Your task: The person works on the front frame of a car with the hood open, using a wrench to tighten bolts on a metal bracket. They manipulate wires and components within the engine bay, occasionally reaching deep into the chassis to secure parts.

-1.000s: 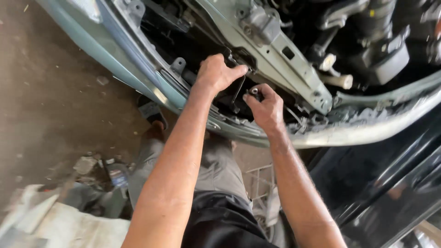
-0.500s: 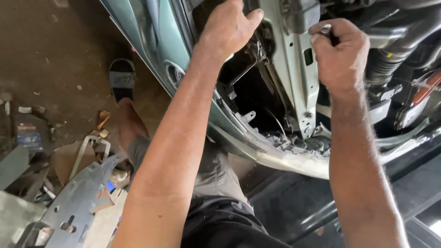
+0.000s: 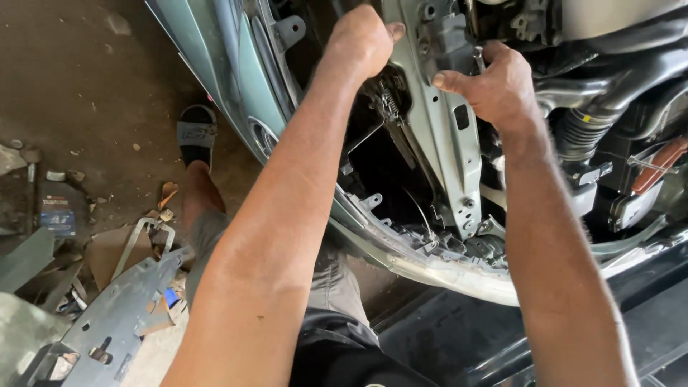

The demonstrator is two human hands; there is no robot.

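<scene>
I look down into the open front of a car with a pale green bumper [image 3: 215,64]. My left hand [image 3: 362,39] is closed in a fist at the top edge of a grey-green metal support panel [image 3: 448,143], beside a dark cavity with a coil spring [image 3: 389,104]. My right hand [image 3: 494,82] grips a slim metal tool [image 3: 478,57] against the same panel, thumb pointing left. What the tool's tip sits on is hidden by the fingers.
A black ribbed hose [image 3: 577,132] and engine parts lie to the right. My sandalled foot [image 3: 197,136] stands on the dirty concrete floor. A grey perforated metal plate [image 3: 122,322], cardboard scraps and a small blue box [image 3: 57,211] lie at the left.
The view has swung closer and over the engine bay. Both hands have moved up along the support panel, and the right hand now holds the tool higher against it.
</scene>
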